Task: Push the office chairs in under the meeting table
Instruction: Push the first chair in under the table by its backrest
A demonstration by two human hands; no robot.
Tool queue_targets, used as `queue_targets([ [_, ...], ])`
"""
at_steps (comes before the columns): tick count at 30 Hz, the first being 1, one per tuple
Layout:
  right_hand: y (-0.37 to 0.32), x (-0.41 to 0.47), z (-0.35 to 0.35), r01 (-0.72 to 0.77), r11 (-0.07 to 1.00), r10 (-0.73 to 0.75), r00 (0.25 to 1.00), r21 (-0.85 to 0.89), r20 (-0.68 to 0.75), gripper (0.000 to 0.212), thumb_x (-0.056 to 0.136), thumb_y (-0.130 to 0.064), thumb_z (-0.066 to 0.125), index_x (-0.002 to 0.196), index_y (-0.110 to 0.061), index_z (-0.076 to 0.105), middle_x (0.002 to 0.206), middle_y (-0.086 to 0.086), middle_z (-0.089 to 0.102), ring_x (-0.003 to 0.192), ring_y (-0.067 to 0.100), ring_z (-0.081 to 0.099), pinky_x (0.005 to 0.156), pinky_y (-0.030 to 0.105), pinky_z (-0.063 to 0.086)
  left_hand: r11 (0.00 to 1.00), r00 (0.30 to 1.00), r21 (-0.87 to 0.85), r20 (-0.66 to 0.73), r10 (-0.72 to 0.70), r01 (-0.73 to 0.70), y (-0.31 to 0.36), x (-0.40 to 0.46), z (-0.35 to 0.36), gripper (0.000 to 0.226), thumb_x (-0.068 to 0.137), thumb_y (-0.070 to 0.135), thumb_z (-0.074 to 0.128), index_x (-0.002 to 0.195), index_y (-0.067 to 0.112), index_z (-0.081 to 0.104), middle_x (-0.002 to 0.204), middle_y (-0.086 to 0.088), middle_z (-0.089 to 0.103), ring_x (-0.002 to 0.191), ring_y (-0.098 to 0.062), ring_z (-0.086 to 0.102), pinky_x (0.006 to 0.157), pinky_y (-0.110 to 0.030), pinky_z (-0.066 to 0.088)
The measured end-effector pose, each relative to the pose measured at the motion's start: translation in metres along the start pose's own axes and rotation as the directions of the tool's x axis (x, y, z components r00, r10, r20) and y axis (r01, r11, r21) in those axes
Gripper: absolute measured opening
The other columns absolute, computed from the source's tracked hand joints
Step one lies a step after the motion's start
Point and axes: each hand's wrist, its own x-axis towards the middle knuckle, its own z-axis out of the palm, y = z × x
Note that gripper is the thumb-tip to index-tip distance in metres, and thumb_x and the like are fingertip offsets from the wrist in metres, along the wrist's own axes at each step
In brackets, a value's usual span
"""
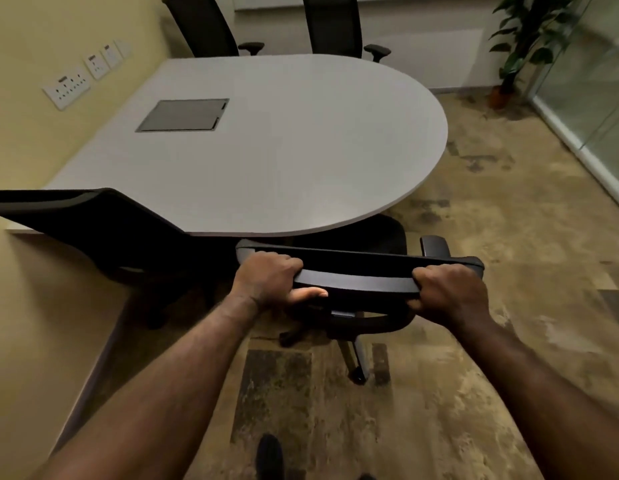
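Left hand [266, 277]: was wrapped round the top rail of the near office chair [356, 271], fingers [308, 293] curled tight under it.
Right hand [443, 289]: same deal at the rail's other end, closed firmly on it.
Near chair: seat was partly under the bench [284, 140] edge, backrest clear of it.
Second chair [103, 230]: sat just left, tucked against the bench.
Far chairs [332, 26]: two, across the bench.
Writing: wall sockets [67, 86] too blurry to read.
Bench hatch [183, 115]: lid shut, contents hidden.

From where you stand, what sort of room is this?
Probably a small office meeting room: a rounded white table with a cable hatch, black swivel chairs around it, and a glass partition.
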Motion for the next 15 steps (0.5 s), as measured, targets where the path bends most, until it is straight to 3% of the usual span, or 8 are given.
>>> queue_targets([
  [3,0.014,0.003,-0.001,0.041,0.999,-0.041,0.999,0.014,-0.032,0.042,0.052,-0.043,0.082,0.052,-0.013,0.053,0.047,0.007,0.056,0.038,0.029,0.054,0.042,0.027,0.033,1.000,0.999,-0.001,-0.047,-0.007,0.007,0.014,-0.002,-0.003,0.066,0.080,0.085,0.025,0.059,0.024,0.037,0.051,0.003,0.054,0.042,-0.021,0.053,0.041,-0.025,0.024],
  [10,0.021,0.019,0.000,0.093,0.996,-0.093,0.996,-0.007,0.016,0.035,0.041,-0.025,0.086,0.052,-0.015,0.054,0.045,0.007,0.054,0.038,0.030,0.055,0.041,0.028,0.040,0.996,0.994,0.010,-0.052,-0.092,0.093,0.023,-0.010,-0.005,0.068,0.081,0.085,0.023,0.059,0.023,0.036,0.054,0.001,0.057,0.046,-0.023,0.055,0.045,-0.026,0.023],
  [15,0.021,0.043,0.007,0.139,0.990,-0.139,0.990,-0.022,0.028,0.025,0.055,-0.030,0.079,0.061,-0.018,0.058,0.056,0.004,0.061,0.050,0.030,0.060,0.047,0.030,0.041,0.988,0.988,0.035,-0.045,-0.151,0.152,0.013,-0.007,-0.005,0.070,0.081,0.085,0.022,0.059,0.022,0.039,0.053,0.003,0.054,0.045,-0.022,0.053,0.044,-0.026,0.023],
])
